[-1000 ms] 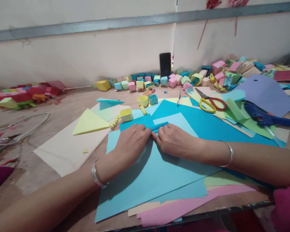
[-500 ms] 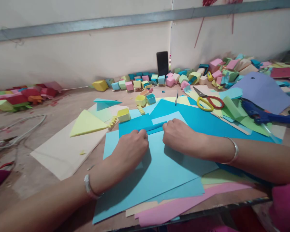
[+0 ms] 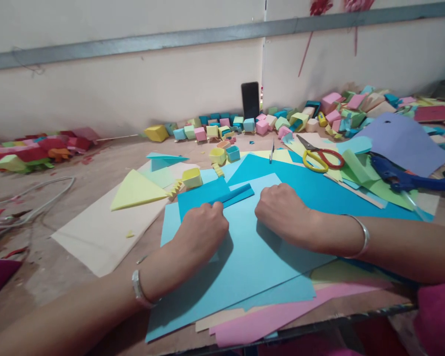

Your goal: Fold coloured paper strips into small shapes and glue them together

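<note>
We are apparently folding dark-blue paper, left hand curled at its edge, right hand curled nearby, any grip untellable, and probably needing firm creasing next.

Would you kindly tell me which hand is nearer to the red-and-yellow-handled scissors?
Right: the right hand is on the near side of the scissors, to their left; the left hand is farther left, at the folded blue paper.

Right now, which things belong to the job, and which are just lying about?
Apparently in use:
folded dark blue paper, by the left hand;
light blue sheet, below the right hand.

Apparently lying about:
scissors;
blue glue gun;
yellow folded paper.
</note>
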The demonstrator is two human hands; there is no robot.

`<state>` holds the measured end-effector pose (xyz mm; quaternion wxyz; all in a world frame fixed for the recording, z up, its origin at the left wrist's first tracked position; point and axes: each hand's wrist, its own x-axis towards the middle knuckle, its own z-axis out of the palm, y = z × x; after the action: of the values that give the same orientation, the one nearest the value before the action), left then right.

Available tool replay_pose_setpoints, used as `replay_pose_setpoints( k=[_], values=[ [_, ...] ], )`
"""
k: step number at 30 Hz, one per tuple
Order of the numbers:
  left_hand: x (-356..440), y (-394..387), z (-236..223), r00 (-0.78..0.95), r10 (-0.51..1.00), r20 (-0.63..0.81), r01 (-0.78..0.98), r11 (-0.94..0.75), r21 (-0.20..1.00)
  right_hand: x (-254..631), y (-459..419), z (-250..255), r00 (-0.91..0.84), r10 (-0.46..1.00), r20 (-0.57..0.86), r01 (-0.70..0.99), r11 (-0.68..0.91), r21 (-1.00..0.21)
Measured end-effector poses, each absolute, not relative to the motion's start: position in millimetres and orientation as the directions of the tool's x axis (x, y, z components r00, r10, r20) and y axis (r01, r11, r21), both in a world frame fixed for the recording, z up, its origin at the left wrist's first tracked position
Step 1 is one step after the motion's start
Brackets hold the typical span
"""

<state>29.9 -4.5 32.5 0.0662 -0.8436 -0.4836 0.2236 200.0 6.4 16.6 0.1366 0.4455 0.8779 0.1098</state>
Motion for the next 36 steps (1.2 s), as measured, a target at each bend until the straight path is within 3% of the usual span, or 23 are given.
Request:
replay_pose_setpoints(
  k=[4, 11, 15, 25, 31, 36],
  values=[
    [29.7, -4.5, 31.8, 0.44, 0.836, -0.327, 0.787, -0.535, -0.309, 194.1, 12.5, 5.8, -0.735, 0.678, 0.004, 0.654, 0.707, 0.271],
    [32.2, -8.1, 47.4, 0.4, 0.857, -0.324, 0.806, -0.497, -0.32, 193.1, 23.1, -4.0, -0.764, 0.645, -0.011, 0.624, 0.743, 0.24],
    [24.6, 4.3, 41.5, 0.395, 0.908, -0.143, 0.848, -0.42, -0.323, 195.3, 26.1, -0.9, -0.786, 0.618, -0.027, 0.597, 0.77, 0.226],
    [8.9, 31.2, 8.2, 0.463, 0.884, 0.065, 0.873, -0.442, -0.207, 193.1, 28.5, -5.9, -0.754, 0.656, 0.031, 0.643, 0.727, 0.242],
    [12.4, 19.9, 10.0, 0.537, 0.842, 0.049, 0.815, -0.503, -0.289, 192.5, 25.5, -4.5, -0.678, 0.723, 0.136, 0.733, 0.648, 0.21],
    [15.7, 12.3, 10.4, 0.561, 0.827, 0.037, 0.793, -0.523, -0.313, 193.8, 25.4, -3.9, -0.657, 0.736, 0.165, 0.749, 0.612, 0.254]
  ],
)
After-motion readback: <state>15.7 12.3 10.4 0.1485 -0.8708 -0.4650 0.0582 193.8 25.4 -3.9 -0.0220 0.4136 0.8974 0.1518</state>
